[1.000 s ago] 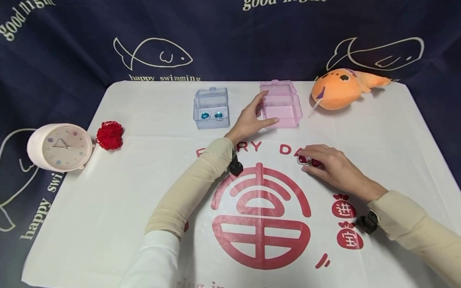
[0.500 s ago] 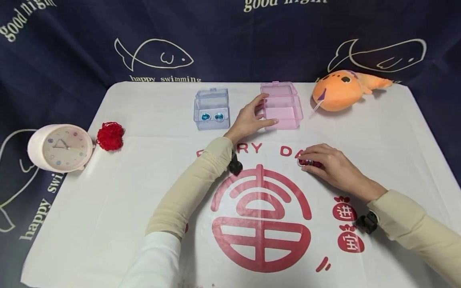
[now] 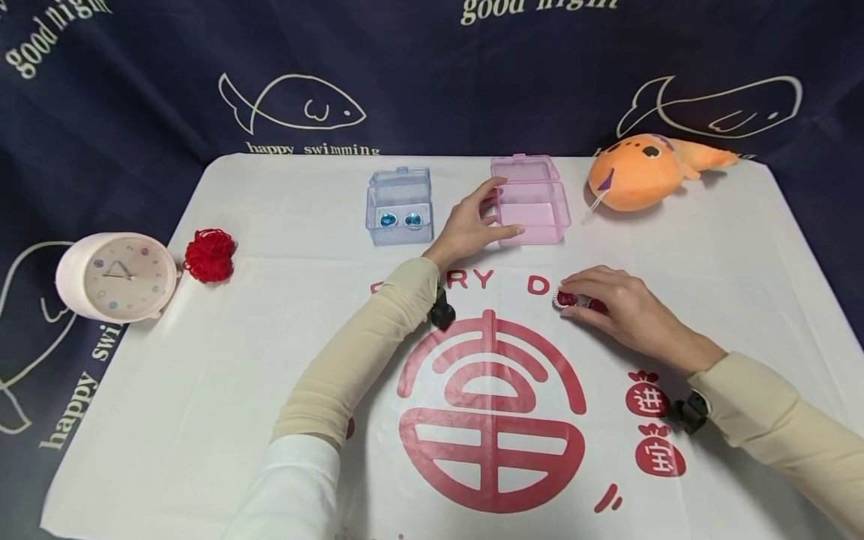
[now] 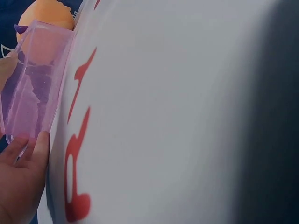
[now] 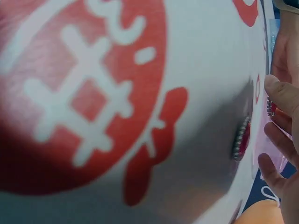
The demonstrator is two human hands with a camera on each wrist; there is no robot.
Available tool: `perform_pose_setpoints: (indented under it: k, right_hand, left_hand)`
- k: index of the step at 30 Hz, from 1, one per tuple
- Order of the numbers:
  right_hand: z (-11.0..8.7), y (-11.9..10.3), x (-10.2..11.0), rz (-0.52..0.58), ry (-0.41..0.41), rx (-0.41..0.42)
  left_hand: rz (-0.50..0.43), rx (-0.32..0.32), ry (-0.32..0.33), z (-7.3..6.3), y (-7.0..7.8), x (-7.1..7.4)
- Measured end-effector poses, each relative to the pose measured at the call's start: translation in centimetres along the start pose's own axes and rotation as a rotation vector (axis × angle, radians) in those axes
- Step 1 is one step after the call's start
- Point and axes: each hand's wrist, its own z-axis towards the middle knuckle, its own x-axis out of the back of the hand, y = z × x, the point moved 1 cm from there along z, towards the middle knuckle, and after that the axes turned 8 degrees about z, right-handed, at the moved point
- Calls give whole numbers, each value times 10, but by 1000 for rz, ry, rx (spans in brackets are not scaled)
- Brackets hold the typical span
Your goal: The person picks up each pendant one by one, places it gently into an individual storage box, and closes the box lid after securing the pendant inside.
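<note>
My left hand (image 3: pixel 466 229) grips the left side of an open pink plastic box (image 3: pixel 540 236), its thumb by the front wall and its fingers toward the hinge. The left wrist view shows fingertips against the clear pink wall. My right hand (image 3: pixel 628 304) pinches a red gem (image 3: pixel 565 298) with a silver beaded rim, low over the white tablecloth. A second red gem (image 5: pixel 242 140) lies on the cloth beneath that palm, partly hidden in the head view. Two blue gems (image 3: pixel 413 220) sit inside an open blue box (image 3: pixel 400 236), left of the pink one.
An orange plush toy (image 3: pixel 637 176) lies at the back right. On the left stand a pink alarm clock (image 3: pixel 124 276) and a red yarn ball (image 3: pixel 210 256). A dark blue curtain (image 3: pixel 432 97) hangs behind the table.
The red gem at my right fingertips has shifted and turned slightly, showing a little further left of the fingers. My left hand stays on the pink box.
</note>
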Motion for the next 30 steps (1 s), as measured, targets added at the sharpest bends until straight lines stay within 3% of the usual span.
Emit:
perform_pose_setpoints:
  k: [12,22,30]
  right_hand:
    - [19,-10,3,17,151,19]
    - [64,-10,25,6,261,-70]
    - [94,1,21,0,263,-104]
  left_hand:
    - [2,-14,13,0,-1,0]
    - [19,-1,12,2,-1,-1]
    - [49,4,11,2,0,0]
